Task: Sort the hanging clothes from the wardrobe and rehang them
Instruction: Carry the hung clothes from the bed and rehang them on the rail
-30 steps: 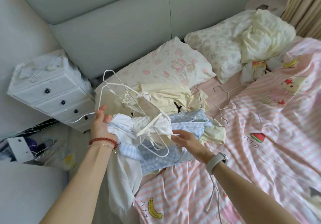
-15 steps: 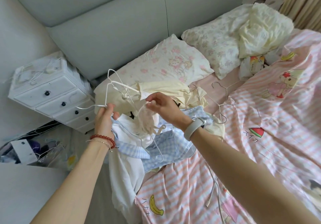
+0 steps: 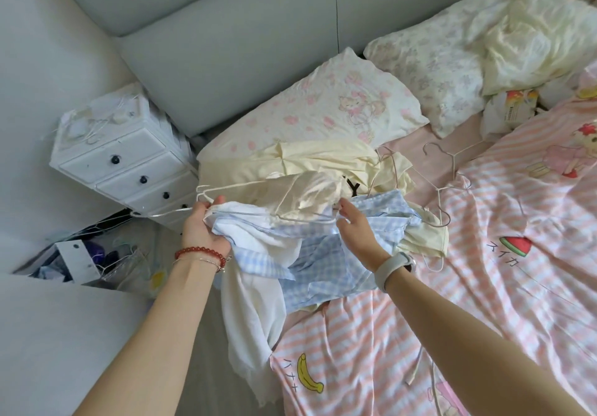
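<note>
the wire hanger point(image 3: 258, 202) carrying the cream top point(image 3: 307, 196) lies left to right over the near bed edge, between my hands. left hand point(image 3: 203, 231) grips its hook end and bunched white cloth; right hand point(image 3: 355, 228), fingers loosely spread, touches the right end, equally near.

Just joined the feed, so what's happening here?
A person at a bed is sorting clothes. The left hand grips white hangers and a white garment. The right hand touches the hanger's far end above a blue checked shirt. Nothing is rehung yet; more clothes and hangers lie on the bed.
</note>
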The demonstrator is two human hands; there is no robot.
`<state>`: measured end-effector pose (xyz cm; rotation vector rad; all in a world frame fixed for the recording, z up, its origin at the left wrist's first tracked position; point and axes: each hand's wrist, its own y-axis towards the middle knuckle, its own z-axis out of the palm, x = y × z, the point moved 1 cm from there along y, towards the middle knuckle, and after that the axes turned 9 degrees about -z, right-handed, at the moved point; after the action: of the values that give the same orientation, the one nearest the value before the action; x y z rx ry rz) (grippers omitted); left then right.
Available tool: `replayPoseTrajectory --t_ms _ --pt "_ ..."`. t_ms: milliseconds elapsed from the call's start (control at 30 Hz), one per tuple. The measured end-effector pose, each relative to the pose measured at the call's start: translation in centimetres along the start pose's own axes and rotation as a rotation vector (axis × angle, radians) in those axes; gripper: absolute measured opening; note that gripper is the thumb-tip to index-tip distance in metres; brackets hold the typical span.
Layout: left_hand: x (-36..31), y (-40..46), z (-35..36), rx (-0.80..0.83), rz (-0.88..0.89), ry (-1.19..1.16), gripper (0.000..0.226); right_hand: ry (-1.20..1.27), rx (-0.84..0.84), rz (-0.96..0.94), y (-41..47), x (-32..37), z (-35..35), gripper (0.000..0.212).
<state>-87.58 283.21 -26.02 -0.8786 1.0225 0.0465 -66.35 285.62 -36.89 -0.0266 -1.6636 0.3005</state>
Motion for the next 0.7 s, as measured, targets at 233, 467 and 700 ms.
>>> replayPoseTrajectory --t_ms 233,467,700 --pt "-0.2 1.3 0.3 0.097 -0.103 -0.034 0.037 -0.468 0.242 -0.144 -1.9 -3.3 4.6 0.064" --pt "-0.7 1.3 -1.0 0.146 -0.160 -0.071 0.061 -0.631 0.295 -0.032 -0.2 -5.7 3.7 0.063" --pt "-0.8 2.4 -1.8 0.054 -0.199 -0.293 0.043 -0.816 0.344 -0.069 -0.2 -6.8 2.4 0.059"
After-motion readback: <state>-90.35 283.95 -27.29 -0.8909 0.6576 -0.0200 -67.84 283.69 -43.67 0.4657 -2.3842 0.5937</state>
